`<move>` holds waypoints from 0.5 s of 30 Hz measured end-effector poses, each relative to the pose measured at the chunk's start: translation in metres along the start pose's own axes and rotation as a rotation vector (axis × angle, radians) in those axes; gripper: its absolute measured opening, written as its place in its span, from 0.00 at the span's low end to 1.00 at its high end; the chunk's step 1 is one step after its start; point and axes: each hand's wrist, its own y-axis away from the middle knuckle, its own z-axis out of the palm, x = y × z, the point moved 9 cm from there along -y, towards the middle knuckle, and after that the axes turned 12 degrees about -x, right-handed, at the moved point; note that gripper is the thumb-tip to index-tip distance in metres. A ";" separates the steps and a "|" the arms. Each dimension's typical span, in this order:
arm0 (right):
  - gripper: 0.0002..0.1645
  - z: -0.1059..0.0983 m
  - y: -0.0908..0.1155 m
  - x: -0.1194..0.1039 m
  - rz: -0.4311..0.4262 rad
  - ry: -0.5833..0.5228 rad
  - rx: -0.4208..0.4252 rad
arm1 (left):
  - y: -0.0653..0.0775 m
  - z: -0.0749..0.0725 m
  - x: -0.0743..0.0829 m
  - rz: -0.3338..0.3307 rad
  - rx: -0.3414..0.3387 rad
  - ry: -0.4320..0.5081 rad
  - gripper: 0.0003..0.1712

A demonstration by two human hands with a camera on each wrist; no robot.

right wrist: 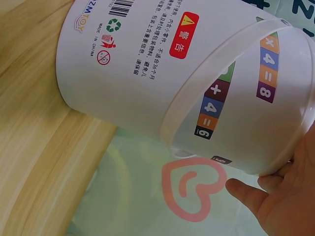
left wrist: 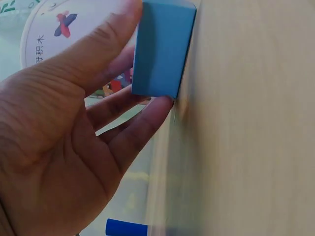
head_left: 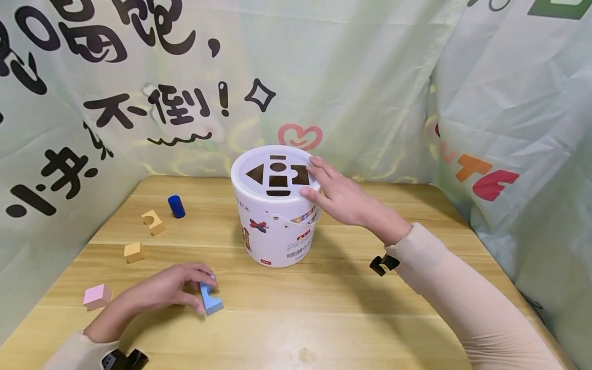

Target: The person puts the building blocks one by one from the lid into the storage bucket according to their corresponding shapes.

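Pale cloth point(head_left: 370, 77) backed the wooden table point(head_left: 296, 324), where the left hand point(head_left: 168, 288) pinched the blue block point(head_left: 214, 307), nearer and farther left than the bucket point(head_left: 276, 239). Firm thumb-and-finger pressure probably suited it best, while the right hand point(head_left: 344, 198), fingers outstretched at the rim, could steady the bucket.

Left hand point(head_left: 168, 288) pinching, right hand point(head_left: 346, 199) outstretched
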 end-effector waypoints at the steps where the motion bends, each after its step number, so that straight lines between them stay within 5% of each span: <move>1: 0.49 0.000 0.000 0.000 0.000 0.000 0.000 | 0.000 -0.001 0.000 0.004 0.006 -0.004 0.23; 9: 0.49 -0.002 0.001 0.000 -0.005 -0.006 0.011 | -0.001 -0.010 0.002 0.007 0.124 -0.184 0.08; 15: 0.49 0.000 0.000 0.002 0.001 -0.006 0.006 | 0.000 -0.011 0.002 -0.029 0.141 -0.224 0.12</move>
